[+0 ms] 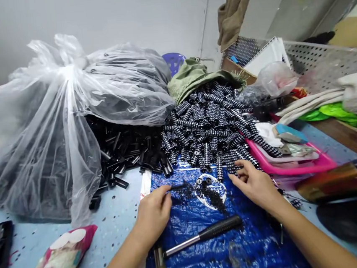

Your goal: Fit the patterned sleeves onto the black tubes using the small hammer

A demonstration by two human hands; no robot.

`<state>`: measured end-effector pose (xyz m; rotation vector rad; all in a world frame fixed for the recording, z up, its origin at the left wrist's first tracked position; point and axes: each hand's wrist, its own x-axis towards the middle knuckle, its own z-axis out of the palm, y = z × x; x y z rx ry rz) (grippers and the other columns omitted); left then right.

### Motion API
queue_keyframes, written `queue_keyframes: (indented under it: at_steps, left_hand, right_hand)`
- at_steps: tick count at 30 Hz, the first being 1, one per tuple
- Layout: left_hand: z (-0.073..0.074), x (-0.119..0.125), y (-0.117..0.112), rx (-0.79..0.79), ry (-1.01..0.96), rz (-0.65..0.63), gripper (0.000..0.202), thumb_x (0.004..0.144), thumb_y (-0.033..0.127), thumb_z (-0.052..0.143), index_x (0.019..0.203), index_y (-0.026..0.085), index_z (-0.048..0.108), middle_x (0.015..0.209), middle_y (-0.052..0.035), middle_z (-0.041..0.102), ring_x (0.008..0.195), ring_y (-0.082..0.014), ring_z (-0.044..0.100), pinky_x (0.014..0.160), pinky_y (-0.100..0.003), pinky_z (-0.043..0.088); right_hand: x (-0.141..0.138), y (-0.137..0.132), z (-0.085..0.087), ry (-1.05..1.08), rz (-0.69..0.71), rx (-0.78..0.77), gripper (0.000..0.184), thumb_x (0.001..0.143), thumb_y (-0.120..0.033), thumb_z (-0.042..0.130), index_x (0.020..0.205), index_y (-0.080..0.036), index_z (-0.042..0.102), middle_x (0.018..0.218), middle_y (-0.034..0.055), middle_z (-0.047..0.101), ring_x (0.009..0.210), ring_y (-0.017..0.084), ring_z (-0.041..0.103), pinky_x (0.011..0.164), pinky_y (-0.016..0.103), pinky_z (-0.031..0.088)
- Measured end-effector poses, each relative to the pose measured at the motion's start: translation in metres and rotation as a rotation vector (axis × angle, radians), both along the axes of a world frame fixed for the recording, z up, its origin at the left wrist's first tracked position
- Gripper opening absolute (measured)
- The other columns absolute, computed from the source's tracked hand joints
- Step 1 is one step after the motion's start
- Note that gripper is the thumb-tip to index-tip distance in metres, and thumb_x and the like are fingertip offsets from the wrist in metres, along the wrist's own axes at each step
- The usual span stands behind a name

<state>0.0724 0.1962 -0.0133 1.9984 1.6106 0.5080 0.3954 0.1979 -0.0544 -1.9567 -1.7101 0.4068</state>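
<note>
Our left hand point(154, 212) pinches a black pin point(177, 187), our right hand point(255, 184) spreads over rollers point(209, 124) heaped within reach at twelve o'clock

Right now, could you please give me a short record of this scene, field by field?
Left hand: pinches a thin black stick over the blue sheet
Right hand: fingers spread, touching the near edge of the studded rollers
Between hands: white round plate with black bits on it
Hammer: lying on the blue sheet, untouched
Left of rollers: heap of black parts, partly under a clear bag
Right: pink tray
</note>
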Motion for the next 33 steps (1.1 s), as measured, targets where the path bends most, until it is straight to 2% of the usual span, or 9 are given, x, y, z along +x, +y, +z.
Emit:
queue_keyframes:
  at_steps: [5,7,10,14,18,22,26,29,33]
  left_hand:
    - [0.011,-0.017,-0.034,-0.527,-0.977,0.495,0.06,0.083,0.071,0.053,0.106,0.016,0.058,0.097,-0.0138,0.072,0.068,-0.0189,0.067,0.057,-0.027,0.051]
    - [0.021,-0.011,-0.041,-0.636,-1.147,0.533,0.069,0.079,0.08,0.05,0.099,0.015,0.058,0.098,-0.0156,0.072,0.069,-0.0187,0.068,0.057,-0.026,0.052]
    - [0.03,0.002,-0.048,-0.712,-1.177,0.475,0.063,0.075,0.077,0.06,0.082,0.015,0.057,0.091,-0.0119,0.072,0.061,-0.0138,0.065,0.055,-0.023,0.051]
    - [0.029,0.015,-0.055,-0.597,-1.106,0.45,0.047,0.071,0.043,0.082,0.098,0.019,0.052,0.077,0.0013,0.067,0.044,-0.0044,0.048,0.041,-0.015,0.032]
    - [0.026,0.028,-0.06,-0.571,-1.132,0.389,0.05,0.083,0.049,0.07,0.118,0.018,0.05,0.066,0.0046,0.059,0.043,-0.0047,0.043,0.043,-0.016,0.029]
    - [0.026,0.05,-0.064,-0.486,-0.976,0.265,0.041,0.091,0.055,0.056,0.099,0.015,0.059,0.066,0.0021,0.057,0.044,-0.0063,0.042,0.046,-0.021,0.032]
    - [0.026,0.071,-0.066,-0.315,-0.857,0.158,0.026,0.079,0.037,0.073,0.091,0.015,0.065,0.073,0.0011,0.056,0.062,-0.0101,0.045,0.058,-0.023,0.038]
    - [0.028,0.071,-0.066,-0.311,-0.859,0.139,0.021,0.081,0.034,0.07,0.086,0.014,0.064,0.071,0.0012,0.052,0.065,-0.0111,0.043,0.06,-0.023,0.037]
    - [0.03,0.053,-0.071,-0.394,-0.874,0.189,0.029,0.081,0.039,0.073,0.077,0.015,0.058,0.066,0.0033,0.042,0.061,-0.0097,0.036,0.055,-0.023,0.031]
  right_hand:
    - [-0.028,-0.032,0.017,1.02,0.003,-0.037,0.058,0.086,-0.062,0.056,0.125,-0.02,0.047,0.082,0.0038,0.063,0.069,0.019,0.062,0.064,0.033,0.051]
    - [-0.049,-0.037,0.024,1.309,-0.032,-0.181,0.054,0.088,-0.066,0.05,0.117,-0.02,0.052,0.083,0.0046,0.062,0.067,0.019,0.061,0.06,0.033,0.05]
    - [-0.076,-0.038,0.03,1.467,-0.054,-0.284,0.051,0.087,-0.068,0.055,0.102,-0.019,0.059,0.077,0.0021,0.058,0.06,0.014,0.054,0.055,0.027,0.046]
    - [-0.096,-0.041,0.031,1.517,0.004,-0.318,0.051,0.083,-0.066,0.064,0.097,-0.018,0.06,0.068,-0.003,0.052,0.049,0.006,0.043,0.046,0.02,0.034]
    - [-0.106,-0.051,0.034,1.569,0.031,-0.322,0.052,0.087,-0.068,0.058,0.106,-0.021,0.06,0.06,-0.0069,0.044,0.04,0.004,0.033,0.041,0.018,0.026]
    - [-0.12,-0.058,0.04,1.663,-0.035,-0.278,0.047,0.087,-0.065,0.06,0.102,-0.02,0.064,0.066,-0.003,0.054,0.051,0.008,0.049,0.049,0.02,0.042]
    - [-0.133,-0.06,0.042,1.605,-0.06,-0.228,0.048,0.088,-0.064,0.058,0.102,-0.019,0.069,0.105,0.0089,0.069,0.096,0.022,0.066,0.082,0.033,0.057]
    - [-0.128,-0.062,0.039,1.374,0.156,-0.151,0.056,0.092,-0.064,0.053,0.128,-0.021,0.061,0.137,0.0133,0.058,0.125,0.028,0.058,0.102,0.043,0.051]
    - [-0.105,-0.067,0.032,0.701,0.585,0.195,0.11,0.073,-0.06,0.078,0.159,-0.025,0.019,0.164,0.0148,0.017,0.151,0.034,0.02,0.117,0.051,0.035]
